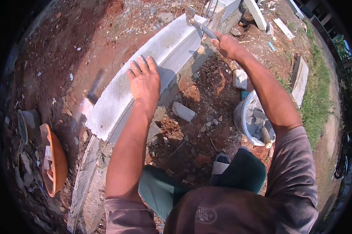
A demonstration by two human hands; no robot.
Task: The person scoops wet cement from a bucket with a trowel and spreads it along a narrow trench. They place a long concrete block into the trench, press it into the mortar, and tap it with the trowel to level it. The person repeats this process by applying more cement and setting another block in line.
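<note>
The left hand (145, 81) lies flat, fingers spread and gripping nothing, on top of the grey block (145, 74) that runs from seven o'clock up toward one o'clock across the red soil (67, 50). At twelve o'clock the right hand (227, 46) is closed around the handle of a hammer (197, 22), its head just over the block's far end. A bucket (244, 117) of mortar sits at three o'clock, a tool handle poking out. An orange basin (59, 160) rests at eight o'clock.
</note>
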